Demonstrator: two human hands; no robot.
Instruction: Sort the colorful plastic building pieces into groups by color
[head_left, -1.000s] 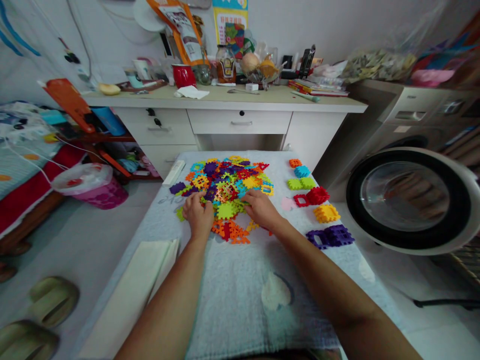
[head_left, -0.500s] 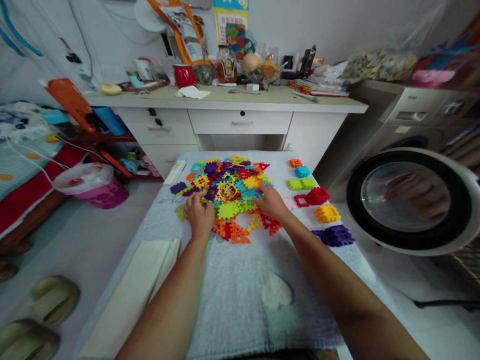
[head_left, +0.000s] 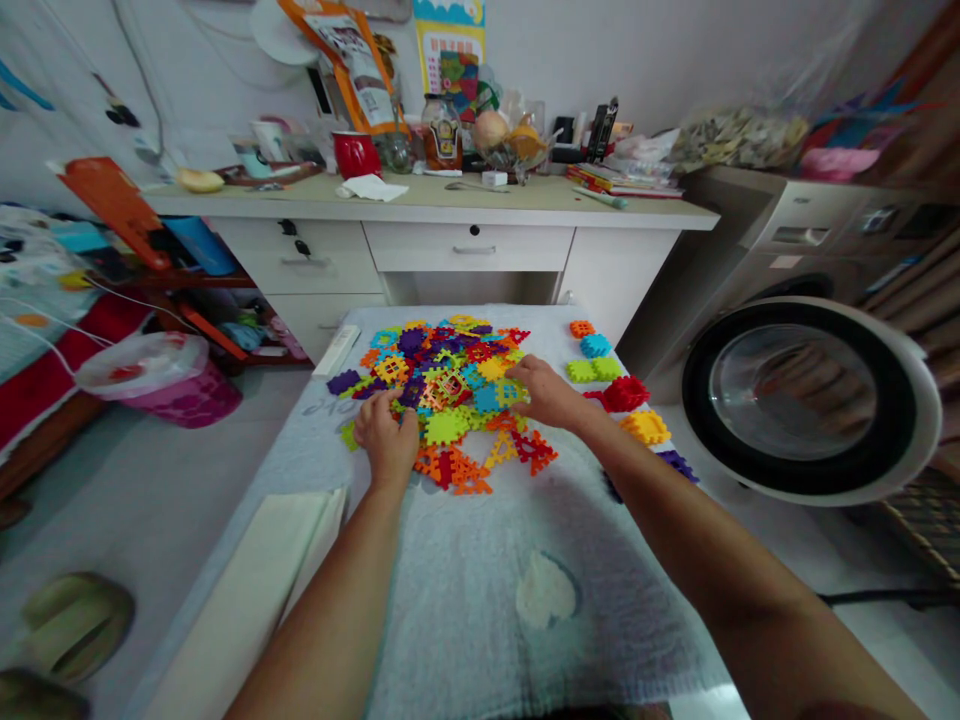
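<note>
A heap of notched plastic building pieces (head_left: pixel 448 425) in many colours lies on the cloth-covered table. My left hand (head_left: pixel 386 438) rests at the heap's near left side, thumb apart from its bent fingers, touching pieces. At the right side is my right hand (head_left: pixel 549 393), fingers bent and spread at the edge of the pieces, with no held piece visible. A blue square piece (head_left: pixel 486 399) lies just left of its fingertips. Sorted along the table's right edge are orange (head_left: pixel 581 328), blue (head_left: pixel 595 345), green (head_left: pixel 592 370), red (head_left: pixel 625 394), yellow (head_left: pixel 645 427) and purple pieces (head_left: pixel 679 464), the last partly hidden by my right forearm.
A folded white cloth-like strip (head_left: pixel 262 570) lies at the table's left edge, and a white narrow box (head_left: pixel 337 350) at its far left corner. Behind stands a cluttered counter (head_left: pixel 420 208). The round door (head_left: pixel 810 400) of a washing machine hangs open at right. A pink bin (head_left: pixel 176 385) stands left.
The view has shifted slightly right. Beside my right fingers, a blue square now shows where a green piece was, and an orange piece shows below it. My left hand stays at the heap.
</note>
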